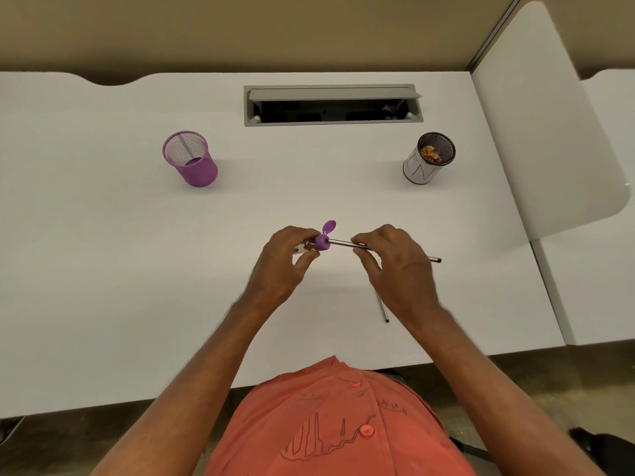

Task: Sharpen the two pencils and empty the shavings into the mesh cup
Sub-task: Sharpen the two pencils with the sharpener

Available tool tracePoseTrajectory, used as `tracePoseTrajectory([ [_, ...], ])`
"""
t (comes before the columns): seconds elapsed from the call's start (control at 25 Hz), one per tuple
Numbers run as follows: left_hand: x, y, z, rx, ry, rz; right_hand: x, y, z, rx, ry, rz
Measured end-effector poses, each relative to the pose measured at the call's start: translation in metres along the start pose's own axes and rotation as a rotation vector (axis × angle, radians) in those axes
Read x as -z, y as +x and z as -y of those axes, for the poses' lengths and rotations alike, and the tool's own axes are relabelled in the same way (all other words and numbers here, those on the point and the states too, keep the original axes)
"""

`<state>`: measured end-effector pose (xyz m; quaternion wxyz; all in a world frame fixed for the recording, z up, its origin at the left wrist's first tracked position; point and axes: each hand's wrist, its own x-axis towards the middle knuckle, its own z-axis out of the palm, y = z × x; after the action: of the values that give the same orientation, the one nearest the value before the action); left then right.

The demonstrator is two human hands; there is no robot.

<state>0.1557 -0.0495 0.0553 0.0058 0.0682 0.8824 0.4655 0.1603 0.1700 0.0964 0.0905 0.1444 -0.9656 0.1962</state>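
My left hand (287,261) grips a purple-capped sharpener (321,242) with a clear barrel holding brown shavings; its small lid flap stands up. My right hand (395,266) pinches a dark pencil (343,242), whose tip is pushed into the sharpener's cap and whose far end pokes out to the right at hand level. A second pencil (383,309) lies on the desk under my right wrist, partly hidden. The dark mesh cup (429,163) with a white paper wrap stands at the back right and has shavings inside.
A purple mesh cup (190,159) stands at the back left. A grey cable hatch (333,104) is open at the desk's rear middle. A white divider panel (549,132) rises along the right edge. The white desk (137,252) ends near my torso.
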Motion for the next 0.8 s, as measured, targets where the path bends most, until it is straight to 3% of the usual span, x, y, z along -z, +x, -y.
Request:
tracePoseTrajectory([
  [0.6, 0.005, -0.003, -0.021, -0.067, 0.15, 0.046, 0.032, 0.021, -0.008, 0.373, -0.315, 0.125],
  [0.8, 0.007, -0.005, -0.029, -0.098, 0.157, 0.004, 0.046, 0.038, -0.009, 0.32, -0.294, 0.339],
])
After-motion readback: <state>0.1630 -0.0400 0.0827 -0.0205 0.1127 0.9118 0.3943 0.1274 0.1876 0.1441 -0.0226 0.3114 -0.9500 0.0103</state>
